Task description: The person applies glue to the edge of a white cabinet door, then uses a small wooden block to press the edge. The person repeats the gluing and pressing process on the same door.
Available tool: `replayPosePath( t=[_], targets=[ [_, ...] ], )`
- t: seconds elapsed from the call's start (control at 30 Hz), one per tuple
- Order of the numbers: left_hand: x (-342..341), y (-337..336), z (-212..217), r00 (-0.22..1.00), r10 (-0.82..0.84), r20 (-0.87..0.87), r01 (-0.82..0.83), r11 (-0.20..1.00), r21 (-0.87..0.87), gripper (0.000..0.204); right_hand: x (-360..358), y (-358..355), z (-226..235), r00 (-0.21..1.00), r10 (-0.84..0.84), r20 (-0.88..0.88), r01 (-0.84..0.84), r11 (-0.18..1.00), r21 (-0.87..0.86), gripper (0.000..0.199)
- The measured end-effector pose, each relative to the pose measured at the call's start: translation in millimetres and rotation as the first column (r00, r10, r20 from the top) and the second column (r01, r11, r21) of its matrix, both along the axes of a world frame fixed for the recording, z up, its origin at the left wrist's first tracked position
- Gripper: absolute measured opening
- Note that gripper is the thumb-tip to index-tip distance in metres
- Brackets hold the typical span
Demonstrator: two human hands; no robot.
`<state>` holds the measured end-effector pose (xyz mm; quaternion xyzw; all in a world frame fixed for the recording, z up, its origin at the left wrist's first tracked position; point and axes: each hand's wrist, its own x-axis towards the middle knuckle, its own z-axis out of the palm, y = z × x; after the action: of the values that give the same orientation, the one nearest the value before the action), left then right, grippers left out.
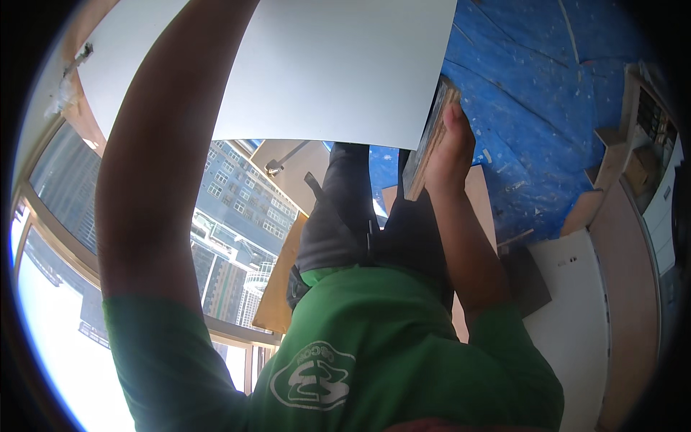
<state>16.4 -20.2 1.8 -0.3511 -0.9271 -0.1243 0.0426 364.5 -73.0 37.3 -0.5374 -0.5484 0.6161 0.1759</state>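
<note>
A large white panel spans the upper middle of the head view, its near edge above my thighs. At the panel's right edge, my right hand is closed on a flat plywood block with a layered edge. The block stands tilted, its upper end close against the panel; whether they touch I cannot tell. My left arm reaches up over the panel's left part and leaves the picture at the top. The left hand lies outside the view.
A wrinkled blue sheet covers the floor at the upper right. Wooden boards and a white board stand at the right. A framed window is at the left, with a brown board beside it.
</note>
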Motion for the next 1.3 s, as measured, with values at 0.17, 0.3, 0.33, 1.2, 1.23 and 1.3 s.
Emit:
replayPosePath(
  t=[0.17, 0.3, 0.33, 1.2, 1.23, 1.3],
  targets=[
    [-1.8, 11.6, 3.0, 1.000, -0.011, 0.028, 0.012, 0.999, -0.044, 0.059, -6.1, 40.9, -32.8, 0.982, 0.190, 0.005, -0.190, 0.980, 0.051, 0.038],
    [-9.0, 6.8, 3.3, 1.000, -0.020, -0.015, 0.020, 1.000, 0.008, 0.057, 19.3, -10.5, -1.4, 0.994, 0.096, -0.048, -0.099, 0.993, -0.057, 0.048],
    [-10.6, 7.9, 4.9, 0.999, -0.020, -0.025, 0.021, 1.000, 0.011, 0.057, 17.4, -8.7, 1.5, 0.992, 0.105, -0.070, -0.111, 0.991, -0.077, 0.048],
    [-39.2, -9.2, -15.4, 0.965, -0.256, -0.045, 0.251, 0.963, -0.102, 0.053, -21.0, 57.8, -31.0, 0.968, 0.238, -0.077, -0.234, 0.971, 0.059, 0.044],
    [-41.3, -10.4, -15.7, 0.961, -0.270, -0.057, 0.262, 0.958, -0.116, 0.053, 1.2, 34.3, -34.4, 0.963, 0.252, -0.091, -0.260, 0.962, -0.088, 0.044],
    [-24.9, -0.1, -6.9, 0.979, -0.205, 0.017, 0.205, 0.978, -0.041, 0.053, 8.2, 31.7, -37.6, 0.972, 0.186, -0.144, -0.183, 0.982, 0.037, 0.043]
  ],
)
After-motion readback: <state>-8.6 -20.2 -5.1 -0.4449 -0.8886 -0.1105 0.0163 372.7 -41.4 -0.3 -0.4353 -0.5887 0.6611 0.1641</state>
